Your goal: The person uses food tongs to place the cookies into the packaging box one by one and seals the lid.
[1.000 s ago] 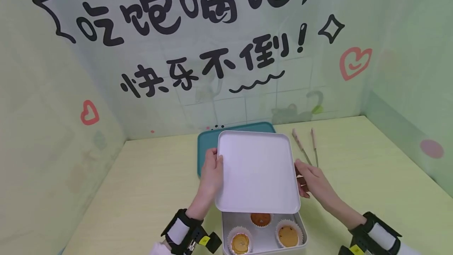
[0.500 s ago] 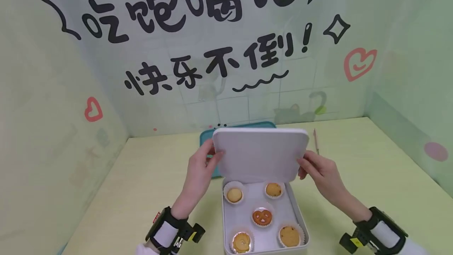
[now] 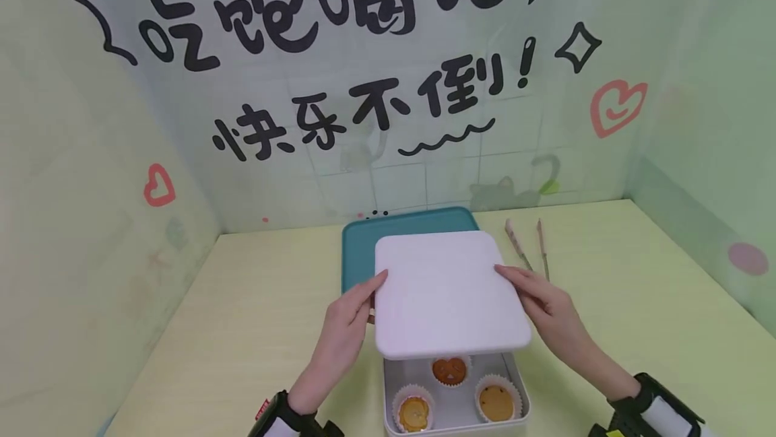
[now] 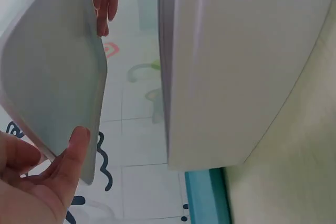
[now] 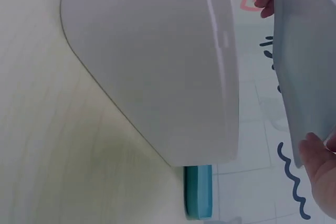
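A white square lid (image 3: 451,295) hangs tilted over a white rectangular box (image 3: 445,415), covering its rear half in the head view. My left hand (image 3: 341,332) pinches the lid's left edge, thumb on top and fingers underneath. On the opposite edge, my right hand (image 3: 548,309) grips near the far corner. Both wrist views show a gap between lid (image 4: 52,66) and box (image 5: 152,72). Visible inside the box are a pretzel-shaped cookie (image 3: 450,371), a yellow cookie (image 3: 415,414) and a round cookie with dark specks (image 3: 496,402), each in a paper cup. The lid hides the cookies behind.
Behind the lid lies a teal tray (image 3: 358,252) on the pale wooden table (image 3: 242,329). Two thin utensils with pink handles (image 3: 541,238) lie at the back right, close to my right hand. A lettered wall (image 3: 339,174) closes off the back.
Both hands have turned the lid from nearly upright, and it now lies flatter and lower over the box. The two rear cookies, in sight half a second ago, are covered from view.
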### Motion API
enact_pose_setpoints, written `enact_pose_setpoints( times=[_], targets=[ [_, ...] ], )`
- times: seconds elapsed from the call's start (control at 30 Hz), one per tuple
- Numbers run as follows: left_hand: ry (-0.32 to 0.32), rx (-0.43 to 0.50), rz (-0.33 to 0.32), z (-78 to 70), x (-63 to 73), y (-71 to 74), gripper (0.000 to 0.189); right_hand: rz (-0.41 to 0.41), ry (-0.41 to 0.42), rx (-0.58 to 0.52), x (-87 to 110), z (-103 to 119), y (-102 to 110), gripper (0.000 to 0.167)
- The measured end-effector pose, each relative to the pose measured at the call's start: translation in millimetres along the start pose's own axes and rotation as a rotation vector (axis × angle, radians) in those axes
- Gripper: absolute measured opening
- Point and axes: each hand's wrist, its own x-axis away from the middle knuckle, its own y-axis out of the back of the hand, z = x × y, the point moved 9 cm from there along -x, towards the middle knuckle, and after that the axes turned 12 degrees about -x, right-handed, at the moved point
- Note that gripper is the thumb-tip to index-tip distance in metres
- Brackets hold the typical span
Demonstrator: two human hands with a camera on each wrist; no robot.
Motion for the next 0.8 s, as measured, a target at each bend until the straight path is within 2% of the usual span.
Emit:
enact_pose_setpoints(
  times=[0.07,0.13,0.23,0.33,0.47,0.67,0.8],
  targets=[
    [0.040,-0.011,-0.002,5.1,3.2,-3.9,0.038,-0.006,-0.125,-0.091,2.5,-8,-4,0.039],
    [0.050,-0.042,-0.018,7.5,5.3,-6.7,0.036,-0.021,-0.235,-0.137,6.2,-16,-8,0.036],
    [0.036,-0.110,-0.010,7.5,8.0,-13.4,0.040,-0.014,-0.310,-0.075,10.5,-20,-15,0.035],
    [0.014,-0.217,0.025,4.6,12.3,-21.3,0.048,0.000,-0.287,0.056,11.4,-17,-19,0.039],
    [0.020,-0.356,0.080,1.9,21.8,-29.8,0.050,0.022,-0.266,0.144,14.7,-15,-22,0.041],
    [0.049,-0.433,0.147,3.1,41.5,-41.9,0.050,0.065,-0.286,0.260,30.1,-12,-32,0.040],
    [0.058,-0.484,0.147,4.5,50.9,-47.7,0.049,0.071,-0.267,0.353,39.3,-9,-37,0.040]
  ],
)
